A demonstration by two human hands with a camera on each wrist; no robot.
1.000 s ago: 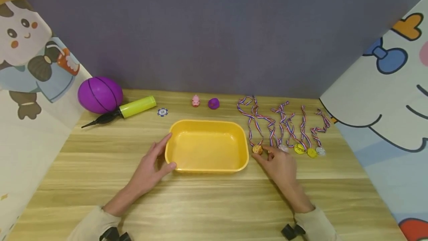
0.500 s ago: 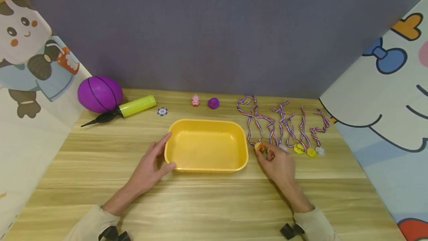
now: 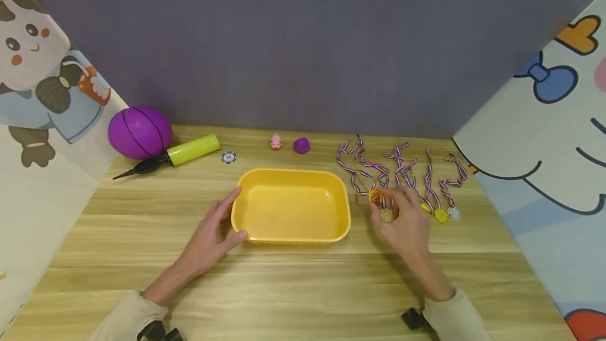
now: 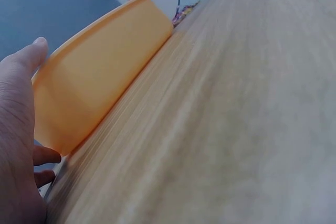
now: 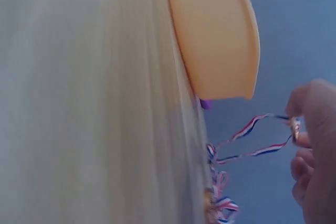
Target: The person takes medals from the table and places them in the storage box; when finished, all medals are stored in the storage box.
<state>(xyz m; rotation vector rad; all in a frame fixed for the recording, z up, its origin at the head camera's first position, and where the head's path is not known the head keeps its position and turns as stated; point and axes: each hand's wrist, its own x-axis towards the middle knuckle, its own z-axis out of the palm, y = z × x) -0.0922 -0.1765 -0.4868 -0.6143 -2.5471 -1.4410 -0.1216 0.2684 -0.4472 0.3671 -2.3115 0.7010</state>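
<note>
A yellow plastic tub [image 3: 289, 240] stands in the middle of the table. My left hand [image 3: 208, 236] rests against its left end, thumb and index spread fairly straight along the rim; in the left wrist view the thumb [image 4: 34, 53] touches the rim's edge. To the right of the tub, my right hand [image 3: 404, 222] pinches a gold-coloured medal [image 3: 375, 197] between thumb and index finger. The right wrist view shows this medal [image 5: 295, 128] raised, its striped ribbon [image 5: 257, 124] slanting down to the table. Another gold medal [image 3: 386, 215] lies just below the fingers.
More medals, including a yellow one [image 3: 441, 216] and a silver one [image 3: 453, 213], lie to the right with twisted ribbons. Along the back are a pig figure [image 3: 276, 142], a purple toy [image 3: 301, 145], a poker chip [image 3: 229, 157], a yellow-green pump [image 3: 193, 150] and a purple ball [image 3: 140, 132].
My right hand has taken hold of the medal and lifted it, moving up and slightly right, its ribbon drawn along. Another gold medal has come into view below it. My left hand stays at the tub.
</note>
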